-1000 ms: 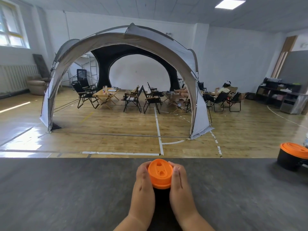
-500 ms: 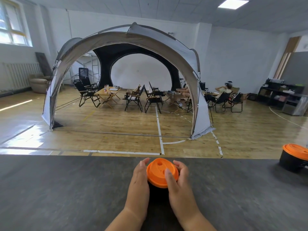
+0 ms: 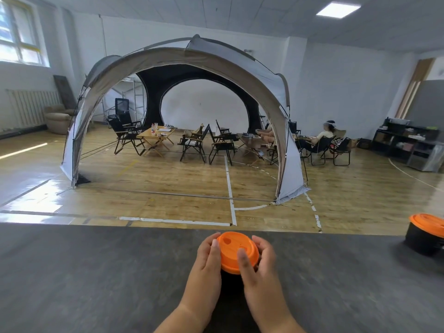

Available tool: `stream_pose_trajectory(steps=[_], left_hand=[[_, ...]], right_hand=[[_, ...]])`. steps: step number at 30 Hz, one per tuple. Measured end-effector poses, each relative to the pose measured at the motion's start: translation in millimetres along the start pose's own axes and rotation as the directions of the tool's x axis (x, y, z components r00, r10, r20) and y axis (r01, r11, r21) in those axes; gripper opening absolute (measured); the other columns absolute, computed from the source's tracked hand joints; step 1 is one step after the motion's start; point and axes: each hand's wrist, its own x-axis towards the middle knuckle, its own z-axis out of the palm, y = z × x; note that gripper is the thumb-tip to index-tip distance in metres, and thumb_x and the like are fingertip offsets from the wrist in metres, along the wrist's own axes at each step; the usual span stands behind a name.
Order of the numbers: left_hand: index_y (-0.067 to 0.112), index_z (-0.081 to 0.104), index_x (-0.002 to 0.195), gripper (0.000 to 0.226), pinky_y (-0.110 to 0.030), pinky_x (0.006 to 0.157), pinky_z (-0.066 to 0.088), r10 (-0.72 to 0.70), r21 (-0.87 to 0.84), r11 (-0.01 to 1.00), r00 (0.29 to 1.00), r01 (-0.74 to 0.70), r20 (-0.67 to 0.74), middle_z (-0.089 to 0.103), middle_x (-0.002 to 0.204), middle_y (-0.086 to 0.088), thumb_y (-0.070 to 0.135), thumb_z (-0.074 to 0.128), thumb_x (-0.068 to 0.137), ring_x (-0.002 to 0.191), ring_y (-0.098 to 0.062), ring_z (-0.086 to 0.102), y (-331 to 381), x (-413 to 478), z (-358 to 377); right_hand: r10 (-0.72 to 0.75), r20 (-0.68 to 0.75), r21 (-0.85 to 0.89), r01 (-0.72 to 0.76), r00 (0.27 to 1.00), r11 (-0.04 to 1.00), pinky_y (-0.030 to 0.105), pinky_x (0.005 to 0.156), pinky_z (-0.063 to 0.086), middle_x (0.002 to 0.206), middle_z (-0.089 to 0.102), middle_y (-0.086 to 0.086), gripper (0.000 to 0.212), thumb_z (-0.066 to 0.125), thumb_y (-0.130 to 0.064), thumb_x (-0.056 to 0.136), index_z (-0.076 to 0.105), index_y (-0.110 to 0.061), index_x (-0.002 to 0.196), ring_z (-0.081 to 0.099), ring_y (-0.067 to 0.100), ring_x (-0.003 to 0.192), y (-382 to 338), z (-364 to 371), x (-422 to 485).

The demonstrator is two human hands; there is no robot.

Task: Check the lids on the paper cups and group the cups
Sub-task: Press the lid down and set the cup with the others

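Paper cup (image 3: 231, 286) on desk (image 3: 96, 272), well left of second cup (image 3: 424, 239); orange lid (image 3: 236, 248) clasped by left hand (image 3: 206, 267) and right hand (image 3: 263, 270), fingers (image 3: 212, 246) curled round rim. Judged light, crushable; better held at rim.

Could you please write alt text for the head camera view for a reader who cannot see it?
The left hand and right hand grip the orange lid of a black cup on a grey table, the right thumb on top. A second lidded cup stands at the far right; beyond is a hall with a tent and folding chairs.
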Motion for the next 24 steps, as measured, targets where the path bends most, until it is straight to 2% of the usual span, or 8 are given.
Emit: stream_pose_trajectory(steps=[3, 6, 12, 15, 16, 19, 21, 24], left_hand=[[0.042, 0.059, 0.117, 0.048, -0.04, 0.108, 0.04, -0.048, -0.037, 0.998, 0.999, 0.049, 0.018, 0.066, 0.118, 0.003, 0.067, 0.036, 0.083, 0.115, -0.014, 0.059, -1.9, 4.0, -3.5], [0.05, 0.056, 0.117, 0.058, -0.044, 0.113, 0.035, -0.06, -0.014, 0.998, 0.997, 0.06, 0.051, 0.062, 0.125, 0.005, 0.079, 0.038, 0.07, 0.122, -0.015, 0.055, -2.3, 8.7, -5.9], [0.037, 0.056, 0.122, 0.048, -0.037, 0.106, 0.042, -0.028, -0.012, 1.0, 0.999, 0.028, 0.042, 0.069, 0.113, 0.007, 0.061, 0.042, 0.083, 0.11, -0.01, 0.062, 0.7, 5.9, -3.6], [0.036, 0.056, 0.121, 0.041, -0.033, 0.102, 0.045, -0.028, -0.021, 0.999, 0.999, 0.028, 0.027, 0.069, 0.112, 0.005, 0.055, 0.042, 0.088, 0.107, -0.01, 0.063, 2.3, 4.3, -3.6], [0.037, 0.055, 0.12, 0.041, -0.034, 0.102, 0.045, -0.033, -0.025, 0.999, 0.999, 0.034, 0.027, 0.068, 0.113, 0.003, 0.056, 0.043, 0.086, 0.108, -0.012, 0.063, 2.1, 3.9, -4.3], [0.035, 0.059, 0.118, 0.045, -0.04, 0.103, 0.045, -0.075, -0.078, 0.994, 0.996, 0.079, 0.044, 0.07, 0.112, -0.001, 0.062, 0.039, 0.088, 0.109, -0.018, 0.064, 2.1, 3.9, -6.8], [0.03, 0.063, 0.115, 0.043, -0.039, 0.101, 0.045, -0.112, -0.107, 0.988, 0.993, 0.115, 0.031, 0.072, 0.11, -0.004, 0.056, 0.034, 0.097, 0.106, -0.019, 0.066, 1.4, 5.8, -8.5], [0.034, 0.063, 0.118, 0.04, -0.042, 0.108, 0.04, -0.121, -0.028, 0.992, 0.993, 0.121, 0.008, 0.069, 0.115, -0.001, 0.055, 0.036, 0.097, 0.113, -0.017, 0.062, -1.9, 10.7, -9.6]], right_hand=[[0.027, 0.015, 0.038, -0.027, 1.0, 0.999, 0.008, 0.077, 0.042, 0.11, 0.052, -0.017, 0.046, 0.05, -0.059, 0.077, 0.04, -0.032, 0.113, 0.055, -0.001, 0.1, -1.5, -2.3, 2.2], [0.028, 0.064, 0.057, -0.031, 0.998, 0.998, 0.011, 0.079, 0.044, 0.115, 0.054, -0.014, 0.045, 0.046, -0.057, 0.079, 0.046, -0.035, 0.118, 0.056, 0.0, 0.104, -2.2, -4.1, 5.9], [0.033, 0.031, 0.072, -0.035, 0.999, 0.997, 0.008, 0.089, 0.033, 0.126, 0.046, -0.024, 0.051, 0.033, -0.061, 0.085, 0.036, -0.046, 0.134, 0.044, -0.007, 0.116, 0.3, -5.5, 10.7], [0.061, 0.02, 0.115, -0.063, 0.998, 0.991, 0.004, 0.08, 0.039, 0.12, 0.048, -0.021, 0.055, 0.039, -0.069, 0.084, 0.029, -0.04, 0.13, 0.05, -0.007, 0.106, -2.2, -2.0, 3.4], [0.058, 0.012, 0.098, -0.059, 0.998, 0.993, 0.006, 0.078, 0.042, 0.117, 0.051, -0.017, 0.057, 0.045, -0.071, 0.083, 0.032, -0.036, 0.125, 0.053, -0.004, 0.105, -2.3, -1.4, 1.6], [0.05, 0.024, 0.063, -0.052, 0.998, 0.997, 0.01, 0.077, 0.045, 0.111, 0.058, -0.01, 0.045, 0.057, -0.056, 0.08, 0.043, -0.031, 0.115, 0.059, 0.001, 0.101, -3.0, -2.3, 2.1], [0.044, 0.05, 0.11, -0.049, 0.998, 0.993, 0.014, 0.08, 0.046, 0.111, 0.061, -0.01, 0.038, 0.058, -0.051, 0.081, 0.049, -0.032, 0.113, 0.061, -0.001, 0.099, -2.2, -3.0, 3.3], [0.041, 0.068, 0.154, -0.052, 0.997, 0.987, 0.021, 0.092, 0.047, 0.115, 0.061, -0.013, 0.043, 0.053, -0.055, 0.078, 0.053, -0.036, 0.117, 0.059, -0.003, 0.104, 0.0, -2.2, 6.1]])
